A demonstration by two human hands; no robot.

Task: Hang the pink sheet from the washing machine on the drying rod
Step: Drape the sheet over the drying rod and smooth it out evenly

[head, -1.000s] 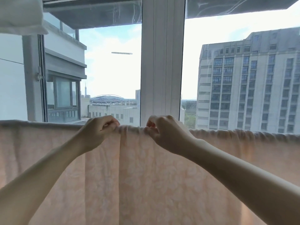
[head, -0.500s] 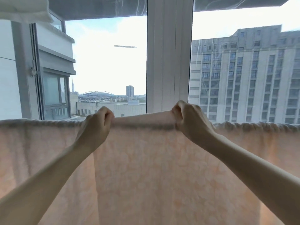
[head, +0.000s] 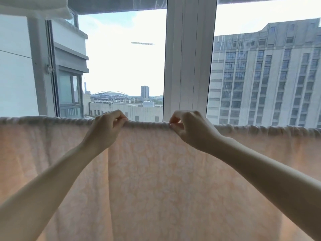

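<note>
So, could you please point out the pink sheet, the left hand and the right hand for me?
pink sheet [head: 156,180], head view, on the hanging cloth between the forearms.
left hand [head: 106,129], head view, on the back of the hand.
right hand [head: 191,129], head view, on the back of the hand.

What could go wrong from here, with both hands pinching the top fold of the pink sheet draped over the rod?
1. The left hand and right hand pinch the pink sheet close together at its top fold; an uneven pull might drag it off balance along the rod.
2. The fold is bunched to either side of the hands, and a vertical crease hangs below the left hand; left that way, those parts may dry slowly.
</note>
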